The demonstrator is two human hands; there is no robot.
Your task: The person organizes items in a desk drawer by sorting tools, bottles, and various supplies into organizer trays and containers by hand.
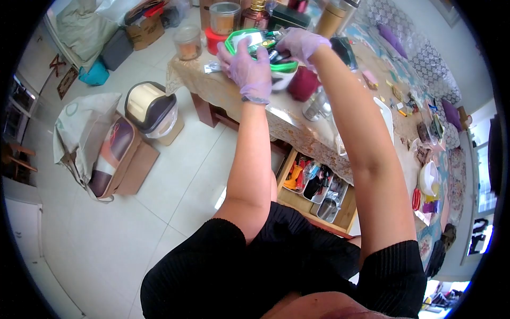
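Observation:
Both hands wear thin purple gloves and reach over a green-rimmed container filled with small dark and silver items. My left hand lies at the near left rim of it, its fingers spread. My right hand is at the right side of the container, its fingers bent down among the small items; what they hold, if anything, is too small to name. A dark red object stands just below my right hand, with a clear shiny bottle beside it.
Clear jars and a gold-capped bottle stand behind the container. An open drawer with tools juts out below the table edge. A lidded bin and a large bag are on the floor at left.

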